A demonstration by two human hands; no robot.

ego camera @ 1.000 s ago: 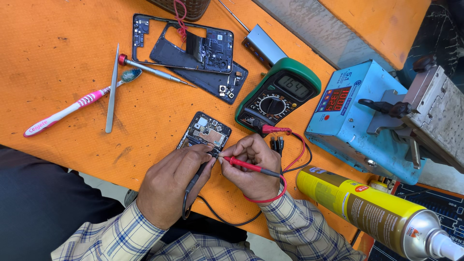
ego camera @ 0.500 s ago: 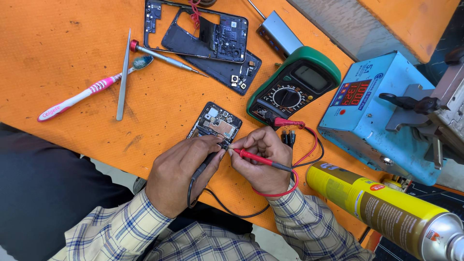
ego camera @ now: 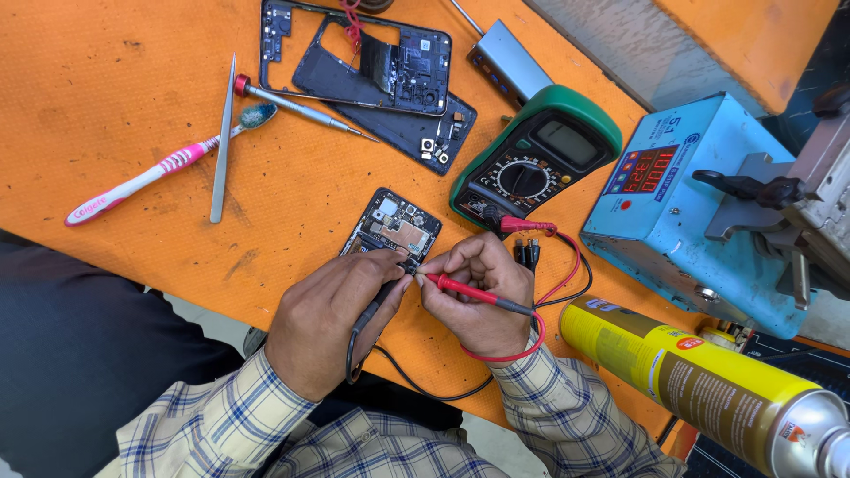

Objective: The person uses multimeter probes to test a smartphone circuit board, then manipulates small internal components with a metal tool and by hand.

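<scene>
Phone-repair workshop: multimeter (ego camera: 537,165), dismantled phones (ego camera: 390,232)

Left hand (ego camera: 332,323) and right hand (ego camera: 478,296) press black probe (ego camera: 372,305) and red probe (ego camera: 474,292) onto the opened phone (ego camera: 394,226).

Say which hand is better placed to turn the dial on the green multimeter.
Right, probably. The right hand lies just below the green multimeter and its dial, though it holds the red probe. The left hand, with the black probe, sits farther away, by the circuit board.

Two bare hands meet fingertip to fingertip just below the opened phone (ego camera: 394,227): left hand (ego camera: 332,323) curled, right hand (ego camera: 478,296) pinched shut.
</scene>
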